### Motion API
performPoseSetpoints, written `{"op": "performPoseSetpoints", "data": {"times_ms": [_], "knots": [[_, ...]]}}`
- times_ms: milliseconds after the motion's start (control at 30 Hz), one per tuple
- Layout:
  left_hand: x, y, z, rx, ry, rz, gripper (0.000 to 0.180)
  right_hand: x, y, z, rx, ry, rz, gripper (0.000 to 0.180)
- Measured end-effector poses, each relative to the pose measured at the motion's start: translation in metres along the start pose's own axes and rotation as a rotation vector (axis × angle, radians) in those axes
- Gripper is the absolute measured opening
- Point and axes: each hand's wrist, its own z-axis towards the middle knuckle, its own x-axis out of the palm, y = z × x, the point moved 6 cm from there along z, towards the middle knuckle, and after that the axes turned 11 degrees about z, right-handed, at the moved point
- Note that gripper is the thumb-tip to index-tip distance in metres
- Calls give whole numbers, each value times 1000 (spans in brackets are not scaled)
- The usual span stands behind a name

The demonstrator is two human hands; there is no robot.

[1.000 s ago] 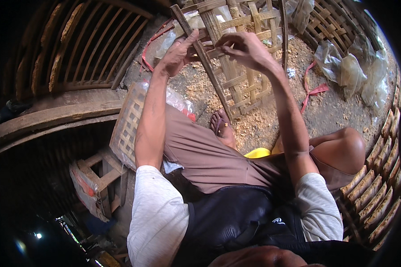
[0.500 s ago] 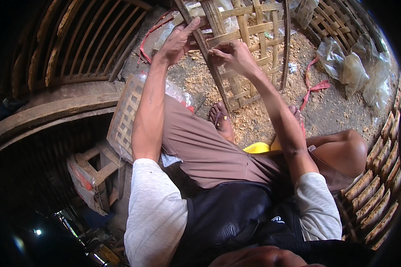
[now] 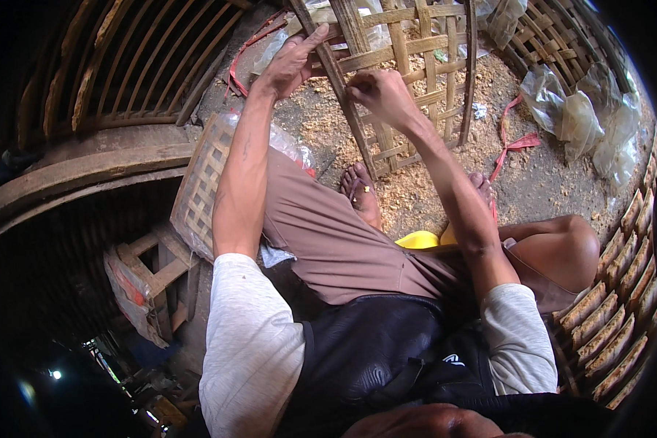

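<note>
A woven bamboo panel (image 3: 400, 52) with dark wooden edge strips stands tilted in front of me, its lower corner close to my foot. My left hand (image 3: 290, 67) is wrapped round its left edge strip near the top, thumb lying along the wood and the other fingers partly behind it. Just lower on that strip, my right hand (image 3: 383, 93) is closed with its fingertips pinched against the strip's inner side. Whatever lies between those fingertips is too small or hidden to make out.
Wood shavings (image 3: 445, 186) cover the floor. A second woven panel (image 3: 201, 186) leans beside my left leg, near a wooden stool (image 3: 157, 274). Clear plastic bags (image 3: 573, 117) and red plastic ribbon (image 3: 518, 144) lie at right. Slatted wooden racks (image 3: 135, 66) stand at far left.
My right hand has shifted slightly, its fingers drawn in more tightly by the edge strip. The left hand keeps its hold and the panel stays nearly in place.
</note>
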Motion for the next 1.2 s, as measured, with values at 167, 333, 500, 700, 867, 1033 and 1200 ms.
{"op": "performPoseSetpoints", "data": {"times_ms": [167, 333, 500, 700, 867, 1033, 1200], "knots": [[-5, 5, 4, 22, -58, -8, 57, -14, 3, 1, 23, 131, 16, 21], [-6, 4, 7, 15, -53, -23, 55, -17, 4, -2, 23, 219, -32, 23], [-9, 7, 4, 27, -81, -21, 55, -23, 11, -5, 107, 257, -31, 31], [-12, 13, 8, 24, -61, -9, 54, -11, 8, -4, -27, 117, -187, 23], [-9, 12, 8, 10, -52, 14, 53, -18, 6, 2, -80, 141, -231, 20], [-8, 6, 4, 39, -80, -6, 53, -41, 9, 2, 63, 257, -38, 23], [-15, 12, 10, 31, -91, -1, 53, -34, 1, -5, 143, 430, -21, 24]]}}
